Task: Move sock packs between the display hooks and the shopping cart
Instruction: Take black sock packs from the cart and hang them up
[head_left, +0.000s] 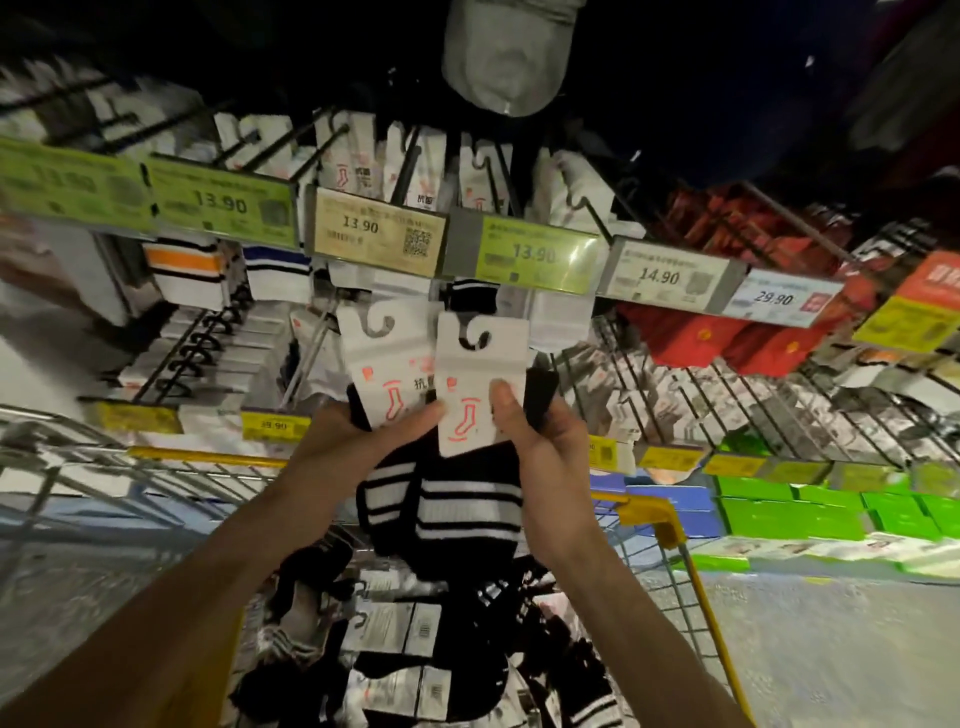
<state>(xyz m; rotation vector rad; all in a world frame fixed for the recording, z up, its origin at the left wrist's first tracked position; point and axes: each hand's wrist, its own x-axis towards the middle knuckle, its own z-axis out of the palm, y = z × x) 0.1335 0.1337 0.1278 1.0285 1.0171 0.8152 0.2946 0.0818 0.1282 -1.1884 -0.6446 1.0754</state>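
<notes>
Above the shopping cart (655, 515), just short of the display hooks (408, 166), I held two sock packs side by side, their cards touching. My left hand (353, 441) pinched the left sock pack (378, 376) at the lower edge of its white card, thumb on the front and fingers curled behind. My right hand (540, 441) gripped the right sock pack (480, 379) the same way, thumb pressed on the printed sock outline.

Both packs stood nearly upright, long axis running from the hanger cut-out at the top down to the black, white-striped socks hanging below my hands. The printed faces looked back at me; the left card leaned slightly to the left.

To hang them cleanly, I judged one pack should go at a time: bring its cut-out level with a hook tip under the green price tag (535, 254), keep the card square to the rod, then slide it on. Gripping low left the cut-outs free. More packs (395, 629) lay in the cart's basket.
</notes>
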